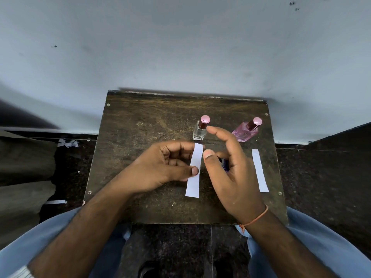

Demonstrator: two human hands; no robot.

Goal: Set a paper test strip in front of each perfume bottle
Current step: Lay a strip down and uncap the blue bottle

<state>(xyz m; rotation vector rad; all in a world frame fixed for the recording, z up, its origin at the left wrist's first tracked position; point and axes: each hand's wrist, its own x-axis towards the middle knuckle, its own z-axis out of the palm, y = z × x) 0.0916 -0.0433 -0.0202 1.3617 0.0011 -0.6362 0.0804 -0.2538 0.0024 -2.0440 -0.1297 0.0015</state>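
A white paper strip (194,171) is pinched in the left hand (160,167), thumb laid across its middle and fingers curled behind it, so that it runs lengthwise toward the person, its far end just short of the clear bottle (200,131) with the pink cap. Whether the near end rests on the table or hangs just above it, I cannot tell. The right hand (232,173) is open beside the strip, palm turned inward, thumb tip close to the paper's edge and forefinger stretched up near the clear bottle's cap; it grips nothing, though something small and dark purple shows behind its fingers. Further right stands a pink bottle (246,131), tilted-looking in the wide lens, with a second strip (260,170) lying flat on the wood in front of it. Both bottles sit toward the back right of a small, worn wooden table (140,125) pushed against a pale wall. A thin orange thread (255,219) circles the right wrist.
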